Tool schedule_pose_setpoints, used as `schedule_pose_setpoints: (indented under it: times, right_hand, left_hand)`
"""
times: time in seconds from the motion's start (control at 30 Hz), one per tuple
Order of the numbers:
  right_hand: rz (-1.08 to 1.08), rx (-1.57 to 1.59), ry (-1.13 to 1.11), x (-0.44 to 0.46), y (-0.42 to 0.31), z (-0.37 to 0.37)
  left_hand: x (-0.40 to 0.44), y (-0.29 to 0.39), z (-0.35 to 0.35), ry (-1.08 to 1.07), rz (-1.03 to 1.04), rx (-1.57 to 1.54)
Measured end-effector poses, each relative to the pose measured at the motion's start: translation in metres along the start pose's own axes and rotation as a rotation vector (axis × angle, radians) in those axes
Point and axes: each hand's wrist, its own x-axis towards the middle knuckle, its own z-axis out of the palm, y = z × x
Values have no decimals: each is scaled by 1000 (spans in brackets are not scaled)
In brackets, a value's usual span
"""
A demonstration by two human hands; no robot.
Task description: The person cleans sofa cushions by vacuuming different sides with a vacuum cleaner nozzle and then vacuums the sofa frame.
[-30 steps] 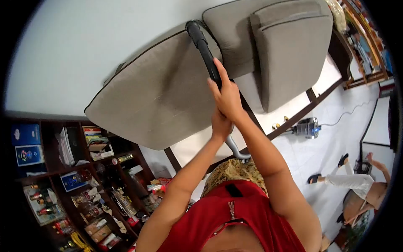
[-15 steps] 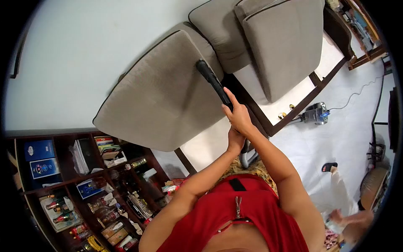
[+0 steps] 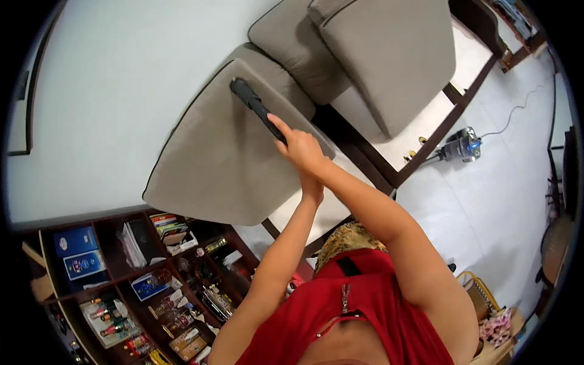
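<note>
My right hand (image 3: pixel 303 149) is closed around the black handle of a vacuum cleaner nozzle (image 3: pixel 250 100). The nozzle's head presses on the upper part of a large grey-beige sofa cushion (image 3: pixel 213 158), which leans tilted against the sofa. Just below, my left hand (image 3: pixel 311 185) is closed at the lower end of the same handle, its fingers mostly hidden behind my right wrist. On the floor to the right stands the vacuum cleaner body (image 3: pixel 460 147), with a blue light on it and a cord trailing away.
Another seat cushion (image 3: pixel 392 58) and a back cushion (image 3: pixel 298 48) rest on the dark wooden sofa frame (image 3: pixel 435 134). A shelf unit (image 3: pixel 121 277) full of books, boxes and bottles stands at lower left. A bag (image 3: pixel 480 295) with patterned cloth is at lower right.
Both hands and the nozzle have moved up and left across the cushion, towards its upper edge. The other person at lower right has gone out of view.
</note>
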Motion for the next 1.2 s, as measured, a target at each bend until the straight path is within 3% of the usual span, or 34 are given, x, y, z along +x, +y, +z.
schedule_pose_setpoints:
  times: [0.07,0.13,0.17,0.27,0.37,0.4,0.47,0.5,0.73,0.97,1.07,1.2]
  right_hand:
    - [59,43,-31,-18,31,2]
    - [70,184,-69,-34,54,-8]
    - [72,258,-86,-39,66,-15]
    - [-37,211,123,-61,82,-67]
    - [169,790,21,-91,94,-127]
    - [92,727,55,-100,107,-130]
    - [24,923,79,-110,129,-124]
    - [-118,615,138,-111,138,-123]
    - [146,366,179,-115,138,-158]
    - [106,246,159,-171,162,-189]
    - [206,271,116,-190,168,-195]
    - [150,276,225,-209,165,-207]
  left_hand:
    - [-20,-17,17,71,-90,-67]
    - [-41,-11,39,77,-142,98]
    - [-45,-9,51,51,-90,48]
    - [-58,5,79,-42,3,-8]
    - [-41,52,111,-182,48,3]
    - [-34,73,127,-194,52,2]
    - [-7,88,143,-213,88,-1]
    - [4,99,153,-234,73,-64]
    - [40,82,191,-238,-87,-334]
    - [-8,42,220,-284,-120,-386]
    - [-22,27,231,-249,-182,-370]
    - [-43,33,252,-203,-193,-288]
